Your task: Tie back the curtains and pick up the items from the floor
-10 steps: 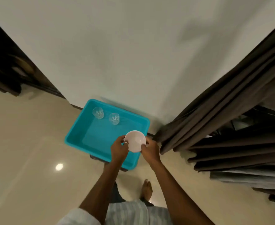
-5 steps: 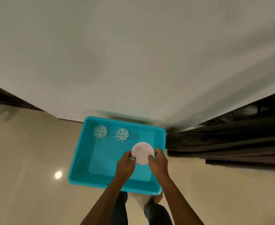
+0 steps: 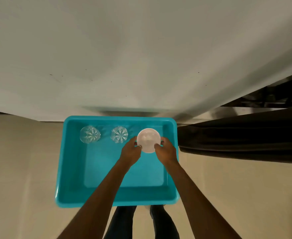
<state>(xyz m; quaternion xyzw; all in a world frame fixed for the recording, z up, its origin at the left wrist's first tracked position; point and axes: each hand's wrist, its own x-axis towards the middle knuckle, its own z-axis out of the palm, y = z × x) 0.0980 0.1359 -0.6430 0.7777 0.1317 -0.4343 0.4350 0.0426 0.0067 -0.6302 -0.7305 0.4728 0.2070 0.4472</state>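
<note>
1. Beige tiled floor (image 3: pixel 20 169) underfoot, meeting a plain white wall (image 3: pixel 141 57) out beyond the fingertips.
2. Teal plastic tub (image 3: pixel 69 169) on that floor, spread beneath both hands, far side close against the wall.
3. Left hand (image 3: pixel 130 153): fingers curled round the left side of a white bowl (image 3: pixel 147 139), gripping at the rim; ring (image 3: pixel 139 147) on one finger, right against the bowl.
4. Right hand (image 3: pixel 166 152): fingers curled round the bowl's right side in the same way, with the bowl clasped between the two sets of fingers.
5. Bowl mouth up, inside the tub, toward its far right corner. Cannot tell whether resting on the tub's bottom or held just above it.
6. Left of the left fingertips, the nearer cut glass (image 3: pixel 119 134), just beside them and apart from the bowl; further left again, a second cut glass (image 3: pixel 90 134). Both upright inside the tub, along its far wall.
7. Right of the right fingers, outside the tub, a dark curtain (image 3: pixel 245 138), folds lying just beside the tub's right wall.
8. Back from the fingers, bare forearms crossing above the tub's near rim; dark-trousered legs (image 3: pixel 124 221) beneath.
</note>
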